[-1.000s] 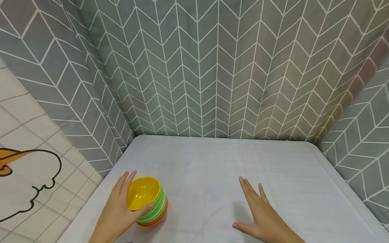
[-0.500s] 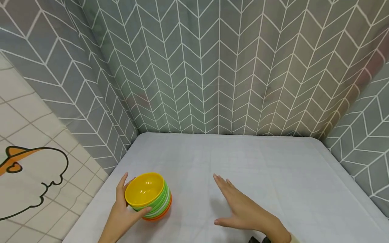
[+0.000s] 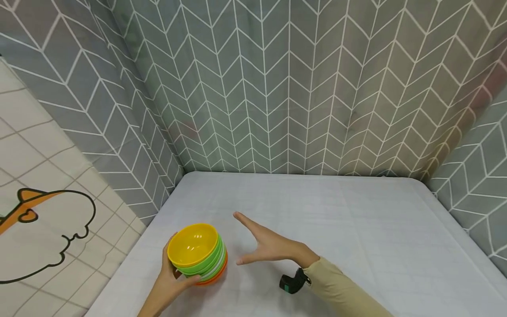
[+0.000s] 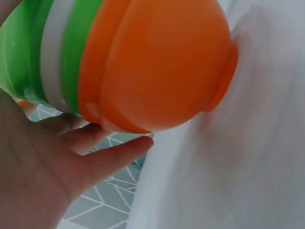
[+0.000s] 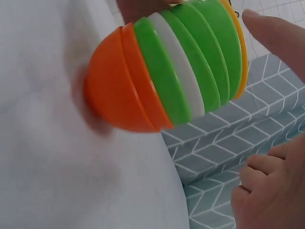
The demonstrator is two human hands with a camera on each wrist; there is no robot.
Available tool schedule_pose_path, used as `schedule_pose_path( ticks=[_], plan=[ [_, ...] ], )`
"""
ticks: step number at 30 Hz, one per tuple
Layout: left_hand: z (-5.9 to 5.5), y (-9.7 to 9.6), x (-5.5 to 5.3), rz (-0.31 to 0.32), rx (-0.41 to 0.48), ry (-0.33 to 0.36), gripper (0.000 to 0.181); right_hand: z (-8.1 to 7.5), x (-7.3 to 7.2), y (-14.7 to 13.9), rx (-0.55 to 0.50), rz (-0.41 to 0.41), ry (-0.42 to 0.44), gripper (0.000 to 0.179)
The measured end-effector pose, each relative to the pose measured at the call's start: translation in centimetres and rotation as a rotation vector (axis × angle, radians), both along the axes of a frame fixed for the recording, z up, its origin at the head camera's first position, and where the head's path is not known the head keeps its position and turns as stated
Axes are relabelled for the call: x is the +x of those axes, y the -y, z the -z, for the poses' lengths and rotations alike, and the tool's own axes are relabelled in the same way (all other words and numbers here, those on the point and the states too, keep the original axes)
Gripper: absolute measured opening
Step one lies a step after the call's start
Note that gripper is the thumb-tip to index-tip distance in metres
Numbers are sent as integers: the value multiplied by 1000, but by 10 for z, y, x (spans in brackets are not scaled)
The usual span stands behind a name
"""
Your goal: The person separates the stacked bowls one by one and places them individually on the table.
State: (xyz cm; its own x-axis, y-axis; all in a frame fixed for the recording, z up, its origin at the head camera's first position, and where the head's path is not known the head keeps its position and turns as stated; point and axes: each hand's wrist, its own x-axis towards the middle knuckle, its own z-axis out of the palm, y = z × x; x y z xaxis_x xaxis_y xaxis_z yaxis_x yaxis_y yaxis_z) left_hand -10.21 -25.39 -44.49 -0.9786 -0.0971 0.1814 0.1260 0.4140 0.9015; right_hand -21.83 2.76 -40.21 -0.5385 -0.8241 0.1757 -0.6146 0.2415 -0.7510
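Note:
A stack of nested bowls stands on the left part of the table, a yellow one on top, green and white ones in the middle and orange ones at the bottom. My left hand holds the stack from its left side, thumb on the near side and fingers round behind, partly hidden. In the left wrist view, the lowest orange bowl shows its foot at the white cloth. To the right of the stack, my right hand is apart from it, thumb and fingers spread. The right wrist view shows the stacked bowls in front of that hand.
A white-covered table extends to the right and back. Grey curtains with white chevron lines surround it. At left hangs a pale tiled cloth with a cartoon drawing. A black device sits at the right wrist.
My right hand has moved left across the table towards the bowls. My left hand has closed in round the stack, which stays about where it was.

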Motion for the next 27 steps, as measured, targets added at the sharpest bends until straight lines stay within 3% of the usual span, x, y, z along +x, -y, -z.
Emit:
schedule_pose_path(
  ticks=[6, 16, 27],
  plan=[
    [5, -2, -3, -12, 34, 6, 99, -12, -7, 35, -60, -78, 56, 112],
    [8, -3, -5, 3, 19, 47, 102, -22, -4, 70, 5, -174, 91, 107],
    [3, -4, -4, -3, 13, 80, 90, -17, -1, 82, 0, -102, 99, 103]
  ],
)
